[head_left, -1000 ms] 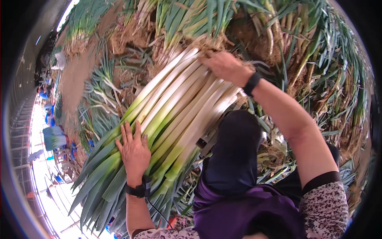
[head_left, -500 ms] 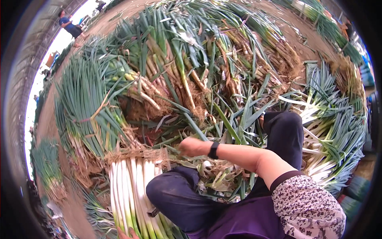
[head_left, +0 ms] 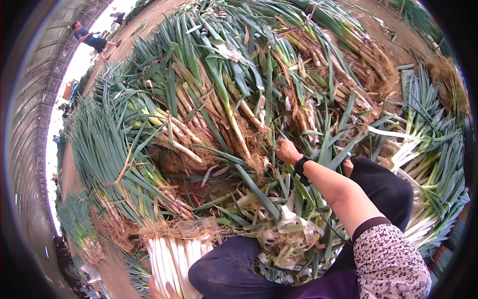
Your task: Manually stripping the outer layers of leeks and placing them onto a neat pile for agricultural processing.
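My right hand [head_left: 287, 151], a dark band on its wrist, reaches ahead to the roots of the leek pile. Its fingers are curled closed; whatever they hold, if anything, is hidden. My left hand [head_left: 160, 290] shows only in part at the lower edge. Its fingers are apart against the white stalks of a cleaned leek bundle [head_left: 169, 259], beside my bent left knee. The bundle's brown roots [head_left: 181, 229] point away from me. Unpeeled leeks [head_left: 231, 122] with brown roots and green tops lie in front of my right hand.
Peeled scraps [head_left: 289, 236] are heaped between my legs. White-stemmed leeks [head_left: 416, 164] lie to the right, and another large green bunch [head_left: 109, 144] to the left. A thin dark cord [head_left: 328, 224] runs near my right arm. A person [head_left: 92, 39] is at the far left.
My right hand has moved forward and right, from over the roots of the cleaned bundle to the leek pile. The view has shifted; my left hand stays by the white stalks.
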`<state>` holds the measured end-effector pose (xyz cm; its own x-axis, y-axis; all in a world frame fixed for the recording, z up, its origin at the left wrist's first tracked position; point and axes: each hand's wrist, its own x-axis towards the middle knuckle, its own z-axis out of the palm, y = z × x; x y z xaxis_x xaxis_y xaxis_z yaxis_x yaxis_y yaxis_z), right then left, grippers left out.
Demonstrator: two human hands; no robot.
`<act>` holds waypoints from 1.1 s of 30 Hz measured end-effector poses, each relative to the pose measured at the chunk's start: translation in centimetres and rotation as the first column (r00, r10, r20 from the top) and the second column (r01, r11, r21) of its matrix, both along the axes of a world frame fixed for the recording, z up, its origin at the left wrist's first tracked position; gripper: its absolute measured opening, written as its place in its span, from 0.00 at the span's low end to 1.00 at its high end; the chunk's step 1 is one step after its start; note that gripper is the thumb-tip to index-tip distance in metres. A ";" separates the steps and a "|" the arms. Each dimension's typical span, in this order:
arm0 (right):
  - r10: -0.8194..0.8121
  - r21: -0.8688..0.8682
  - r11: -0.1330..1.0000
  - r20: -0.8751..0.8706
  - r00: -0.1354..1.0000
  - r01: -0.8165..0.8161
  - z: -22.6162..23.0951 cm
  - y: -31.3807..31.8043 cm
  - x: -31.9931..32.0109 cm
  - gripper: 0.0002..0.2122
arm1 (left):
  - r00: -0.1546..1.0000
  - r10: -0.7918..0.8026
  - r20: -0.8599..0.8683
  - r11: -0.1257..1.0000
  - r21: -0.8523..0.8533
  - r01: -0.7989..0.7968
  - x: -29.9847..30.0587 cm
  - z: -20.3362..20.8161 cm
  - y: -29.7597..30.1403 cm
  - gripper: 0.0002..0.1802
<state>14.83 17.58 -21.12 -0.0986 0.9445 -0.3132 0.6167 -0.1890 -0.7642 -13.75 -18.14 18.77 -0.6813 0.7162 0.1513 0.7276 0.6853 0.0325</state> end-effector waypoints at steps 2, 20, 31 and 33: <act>0.052 -0.085 0.995 -0.049 0.997 -0.056 2.0 2.7 -2.7 0.24 | 0.945 -0.309 0.106 0.946 0.133 0.294 4.1 -1.5 5.3 0.23; 0.821 -0.137 0.460 -0.310 0.479 -0.877 11.6 -8.1 1.9 0.11 | 0.079 -0.408 0.909 0.911 0.400 0.105 5.7 -17.4 18.8 0.29; 0.691 -0.063 -0.121 -0.722 -0.039 -0.991 25.1 -28.2 5.5 0.15 | -0.690 -0.135 0.711 0.966 -0.061 -0.252 15.2 -29.1 21.7 0.18; 0.674 -0.499 -0.098 -0.670 0.311 -0.861 26.2 -25.8 6.0 0.15 | -0.805 -0.104 0.584 0.966 -0.133 -0.222 15.8 -30.3 20.3 0.17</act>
<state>20.86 -8.24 5.08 -0.7184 -0.3887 -0.5770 0.6617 -0.1256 -0.7392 2.00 2.18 -11.49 0.3065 0.7271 -0.6143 -0.7556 0.5783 0.3076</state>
